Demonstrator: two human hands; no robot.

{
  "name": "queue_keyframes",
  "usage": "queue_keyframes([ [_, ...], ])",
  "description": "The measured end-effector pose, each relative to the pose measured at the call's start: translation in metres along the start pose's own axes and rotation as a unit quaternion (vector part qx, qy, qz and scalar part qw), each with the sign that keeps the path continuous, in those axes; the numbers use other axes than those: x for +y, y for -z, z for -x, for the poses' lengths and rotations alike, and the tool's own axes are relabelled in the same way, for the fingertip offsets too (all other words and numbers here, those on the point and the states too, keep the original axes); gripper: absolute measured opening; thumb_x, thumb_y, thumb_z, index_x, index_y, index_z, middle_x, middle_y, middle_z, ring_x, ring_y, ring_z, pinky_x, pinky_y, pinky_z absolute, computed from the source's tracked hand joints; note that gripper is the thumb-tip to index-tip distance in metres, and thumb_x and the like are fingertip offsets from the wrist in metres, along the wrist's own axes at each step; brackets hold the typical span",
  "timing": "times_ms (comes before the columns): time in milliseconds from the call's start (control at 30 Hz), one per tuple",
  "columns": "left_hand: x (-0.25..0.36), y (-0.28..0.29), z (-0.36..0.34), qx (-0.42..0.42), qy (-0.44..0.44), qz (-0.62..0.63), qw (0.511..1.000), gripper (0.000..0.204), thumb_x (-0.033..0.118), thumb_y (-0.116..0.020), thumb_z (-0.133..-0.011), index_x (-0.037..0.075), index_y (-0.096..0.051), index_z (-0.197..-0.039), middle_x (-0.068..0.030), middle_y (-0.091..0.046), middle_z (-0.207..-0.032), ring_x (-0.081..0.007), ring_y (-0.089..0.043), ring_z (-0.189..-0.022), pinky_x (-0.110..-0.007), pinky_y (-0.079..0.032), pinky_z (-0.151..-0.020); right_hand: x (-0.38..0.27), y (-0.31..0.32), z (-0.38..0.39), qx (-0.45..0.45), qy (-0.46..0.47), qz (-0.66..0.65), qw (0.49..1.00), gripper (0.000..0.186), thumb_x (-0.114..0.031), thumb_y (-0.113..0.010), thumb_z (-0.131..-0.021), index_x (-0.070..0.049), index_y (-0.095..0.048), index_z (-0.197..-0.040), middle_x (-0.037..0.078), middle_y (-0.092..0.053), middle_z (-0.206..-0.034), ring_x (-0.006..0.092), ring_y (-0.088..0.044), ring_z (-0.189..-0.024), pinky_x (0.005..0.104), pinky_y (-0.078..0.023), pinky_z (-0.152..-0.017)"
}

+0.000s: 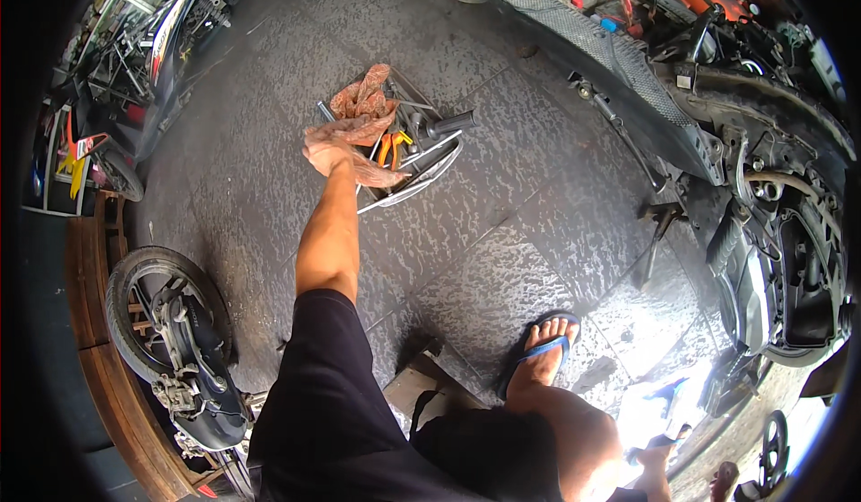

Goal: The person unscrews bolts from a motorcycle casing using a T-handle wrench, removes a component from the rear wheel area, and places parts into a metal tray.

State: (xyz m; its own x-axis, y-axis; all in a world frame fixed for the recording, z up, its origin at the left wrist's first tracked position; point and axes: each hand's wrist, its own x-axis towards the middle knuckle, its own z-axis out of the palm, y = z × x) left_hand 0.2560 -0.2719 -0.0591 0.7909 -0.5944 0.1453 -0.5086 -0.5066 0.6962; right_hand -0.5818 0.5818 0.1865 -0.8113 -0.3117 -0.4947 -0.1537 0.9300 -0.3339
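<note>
Reddish-brown patterned cloth [363, 99] lies bunched across the left and far parts of the silver-rimmed tool tray [434, 177], which serves as the landmark. I have the bare left hand [328, 151] at the left side of the tray. Grip state: it appears clenched on the near-left fold of the cloth; the fingertips are partly hidden, so I cannot tell how much fabric they hold. The right hand is out of view; I cannot tell its grip.

Contents: one pair of orange-handled pliers [385, 153] sits within the tray, just beside the cloth. One black cylindrical grip [451, 125] projects over the tray's right side. One dark-headed hammer [662, 220] lies on the floor, well apart to the right of the tray.

Current step, as I judge it: handling the cloth at the tray. Any next move calls for a secure grasp on the fold and a raised path above the rim. Caution: a trailing edge could snag the pliers; I advise checking the fabric for caught tools before applying tension.
</note>
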Motion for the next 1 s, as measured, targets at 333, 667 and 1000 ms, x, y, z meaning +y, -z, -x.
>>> queue_keyframes([
  [333, 0.015, -0.078, 0.136, -0.237, -0.355, -0.268, 0.864, 0.034, 0.034, -0.066, -0.081, 0.001, -0.070, -0.088, -0.0178, -0.071, -0.085, -0.0352, -0.069, -0.079, -0.049, -0.051, -0.066, 0.044, 0.013, 0.080, 0.047, 0.050, 0.166, 0.984, 0.017, -0.017, -0.055, -0.092, -0.004, -0.063, -0.100, 0.014, -0.065, -0.094, 0.0247, -0.063, -0.080, 0.0385, -0.052, -0.068],
  [667, 0.043, -0.066, 0.055, -0.230, -0.413, -0.251, 0.845, 0.034, 0.029, -0.054, -0.089, 0.001, -0.068, -0.103, -0.0174, -0.070, -0.098, -0.0330, -0.067, -0.089, -0.043, -0.050, -0.076, -0.173, -0.112, 0.095, 0.093, 0.143, -0.042, 0.984, 0.020, -0.016, -0.059, -0.091, 0.000, -0.064, -0.101, 0.016, -0.070, -0.092, 0.0250, -0.069, -0.083, 0.0373, -0.053, -0.074],
  [1000, 0.133, 0.153, 0.373, -0.656, -0.322, 0.164, 0.663, 0.036, 0.029, -0.041, -0.098, 0.009, -0.047, -0.069, 0.0031, -0.040, -0.063, -0.0089, -0.035, -0.055, -0.029, -0.028, -0.050, -0.345, -0.340, 0.093, -0.217, 0.228, -0.471, 0.824, 0.066, -0.047, -0.059, -0.093, 0.005, -0.048, -0.133, 0.028, -0.053, -0.131, 0.0358, -0.054, -0.121, 0.0427, -0.043, -0.103],
])
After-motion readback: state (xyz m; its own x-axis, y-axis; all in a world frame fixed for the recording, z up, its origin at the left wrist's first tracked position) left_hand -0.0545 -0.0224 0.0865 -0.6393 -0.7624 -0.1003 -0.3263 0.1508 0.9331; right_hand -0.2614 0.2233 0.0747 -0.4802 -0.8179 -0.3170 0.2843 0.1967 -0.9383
